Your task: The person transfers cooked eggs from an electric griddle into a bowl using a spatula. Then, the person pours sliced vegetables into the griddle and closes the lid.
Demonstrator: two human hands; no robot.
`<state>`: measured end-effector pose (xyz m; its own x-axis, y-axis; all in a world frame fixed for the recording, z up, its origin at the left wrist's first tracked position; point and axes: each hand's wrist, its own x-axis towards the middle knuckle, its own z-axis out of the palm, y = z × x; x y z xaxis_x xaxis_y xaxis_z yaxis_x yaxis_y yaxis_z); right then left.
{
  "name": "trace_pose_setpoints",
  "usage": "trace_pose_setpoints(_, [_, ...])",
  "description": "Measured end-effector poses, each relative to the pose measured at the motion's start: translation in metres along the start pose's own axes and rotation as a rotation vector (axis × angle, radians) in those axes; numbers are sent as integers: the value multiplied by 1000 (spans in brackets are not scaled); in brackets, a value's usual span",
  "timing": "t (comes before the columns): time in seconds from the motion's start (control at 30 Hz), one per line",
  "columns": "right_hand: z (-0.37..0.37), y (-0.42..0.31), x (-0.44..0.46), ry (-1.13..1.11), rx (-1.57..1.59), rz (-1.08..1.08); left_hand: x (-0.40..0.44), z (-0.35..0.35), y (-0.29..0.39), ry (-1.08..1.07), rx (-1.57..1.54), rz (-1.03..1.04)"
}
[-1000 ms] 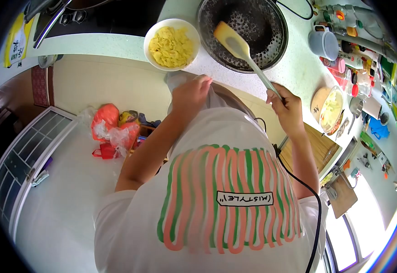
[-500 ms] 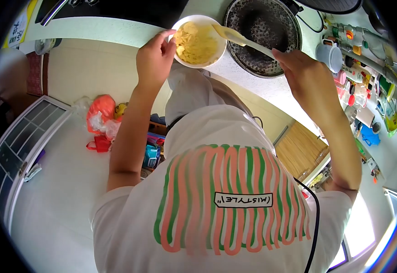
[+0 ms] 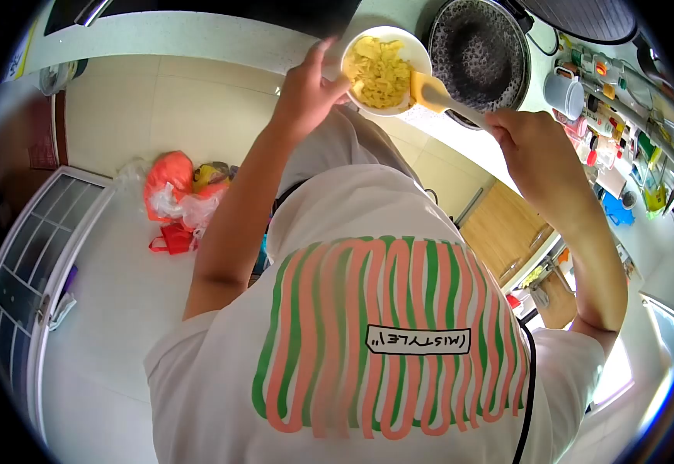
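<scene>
A white bowl point(image 3: 423, 63) of lumpy yellow food point(image 3: 379, 73), which looks like scrambled egg, stands near the counter's front edge. My left hand point(image 3: 310, 93) is beside the bowl's left side, open, its thumb at the rim and its index finger stretched out away from it. In my closed right hand point(image 3: 534, 147) is the handle of a spatula point(image 3: 430, 91). Its pale yellow head lies at the bowl's right rim, partly over the bowl. Right behind the spatula is a dark speckled frying pan point(image 3: 480, 58).
Bottles and jars stand along the right side, with a lidded pale container point(image 3: 563, 94) in front. A black cooktop panel point(image 3: 213, 15) lies at the upper left. Red and clear plastic bags point(image 3: 175, 193) rest on the floor near a glass-paned door point(image 3: 32, 271).
The spatula head has turned and come down from the bowl's upper right to its lower right rim. My left index finger has come away from the rim. The whole view has shifted.
</scene>
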<state>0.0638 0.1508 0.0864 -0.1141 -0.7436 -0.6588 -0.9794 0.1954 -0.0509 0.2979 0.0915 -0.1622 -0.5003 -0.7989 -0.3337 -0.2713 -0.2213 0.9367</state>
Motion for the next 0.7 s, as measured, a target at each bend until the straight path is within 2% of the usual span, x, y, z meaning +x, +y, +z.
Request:
trace_pose_setpoints(0.13, [3, -13, -5, -22, 184, 41, -1, -2, 1, -44, 39, -26])
trace_pose_setpoints(0.23, [3, -23, -13, 5, 392, 217, -4, -3, -5, -103, -93, -59])
trace_pose_setpoints(0.3, [25, -13, -16, 235, 391, 144, -3, -6, -12, -148, -176, -100])
trace_pose_setpoints(0.33, [37, -8, -18, 354, 386, 110, 0, -7, -14, -173, -218, -117])
trace_pose_setpoints(0.43, [56, -15, -31, 408, 338, 170, 7, -10, -16, -250, -190, -97])
trace_pose_setpoints(0.57, [66, -22, -52, 318, 321, 189, 8, -8, 0, -272, -360, -179])
trace_pose_setpoints(0.7, [79, -34, -51, 300, -43, 51, 13, 7, 8, -184, -396, -299])
